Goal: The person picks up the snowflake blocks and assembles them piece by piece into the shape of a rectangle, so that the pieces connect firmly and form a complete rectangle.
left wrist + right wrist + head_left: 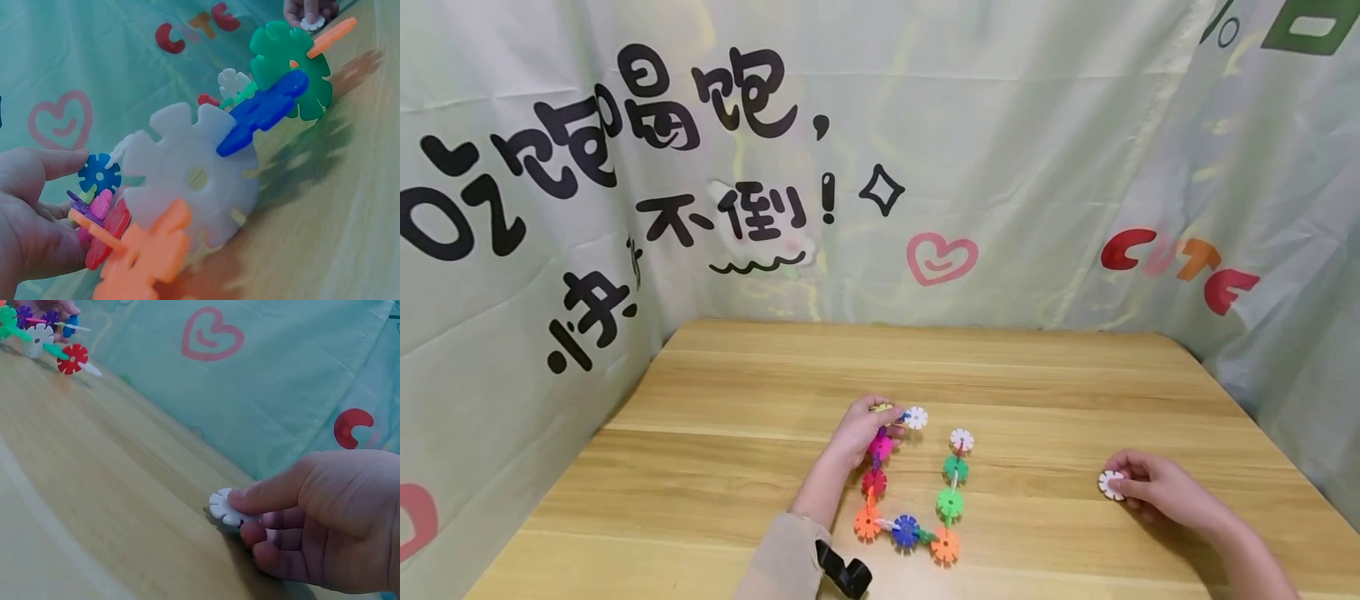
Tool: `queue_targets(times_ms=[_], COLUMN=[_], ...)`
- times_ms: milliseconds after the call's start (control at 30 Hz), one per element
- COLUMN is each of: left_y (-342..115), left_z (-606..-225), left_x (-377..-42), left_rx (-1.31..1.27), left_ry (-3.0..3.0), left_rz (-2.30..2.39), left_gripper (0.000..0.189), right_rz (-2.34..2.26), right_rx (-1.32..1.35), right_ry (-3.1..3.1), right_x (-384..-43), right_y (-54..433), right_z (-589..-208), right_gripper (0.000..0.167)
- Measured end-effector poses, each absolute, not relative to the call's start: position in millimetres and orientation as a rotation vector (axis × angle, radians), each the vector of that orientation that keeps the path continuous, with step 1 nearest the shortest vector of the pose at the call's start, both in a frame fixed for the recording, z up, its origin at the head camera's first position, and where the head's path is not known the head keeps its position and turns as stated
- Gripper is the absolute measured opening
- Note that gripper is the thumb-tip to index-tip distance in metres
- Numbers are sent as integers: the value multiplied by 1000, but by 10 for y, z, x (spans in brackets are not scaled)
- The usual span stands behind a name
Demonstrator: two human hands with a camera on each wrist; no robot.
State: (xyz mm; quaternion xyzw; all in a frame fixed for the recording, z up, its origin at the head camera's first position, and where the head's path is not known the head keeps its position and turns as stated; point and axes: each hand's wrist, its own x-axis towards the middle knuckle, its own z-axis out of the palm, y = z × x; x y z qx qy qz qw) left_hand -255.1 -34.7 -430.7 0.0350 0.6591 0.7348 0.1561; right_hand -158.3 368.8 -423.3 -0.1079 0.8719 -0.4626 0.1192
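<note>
Notched plastic discs, slotted into one another, form a U-shaped chain (pixel 906 532) on the wooden table. My left hand (pixel 859 429) grips the far end of its left arm at a yellow disc (pixel 882 407). Just past those fingers a white disc (pixel 916 417) ends that arm, joined by a blue disc (pixel 100 174). Another white disc (pixel 962 440) tops the right arm, next to a red one (pixel 72 358). Well to the right, my right hand (pixel 1157 487) pinches a loose white notched disc (pixel 226 507) between thumb and fingers, low over the table.
The wooden table (pixel 1037 392) stretches between the chain and my right hand. A printed cloth (pixel 1022 167) hangs around its back and sides. A black strap clip (pixel 844 571) sits at my left cuff, close to the chain's orange corner disc (pixel 867 523).
</note>
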Motion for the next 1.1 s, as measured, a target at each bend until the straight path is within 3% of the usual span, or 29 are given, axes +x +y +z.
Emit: queue_targets(times_ms=[500,1100], left_y=[-346,-373], left_z=[-4290,-3995], left_x=[-2542,-2349], left_rx=[74,84], left_ry=[1884,1894], left_rz=[2100,2093], left_gripper=[38,36], right_rz=[-1533,-1545], right_rx=[-309,-433], right_ry=[2388,2454], right_x=[-1940,-2199], right_y=[3257,2664], right_z=[-4090,-4023], right_gripper=[27,24])
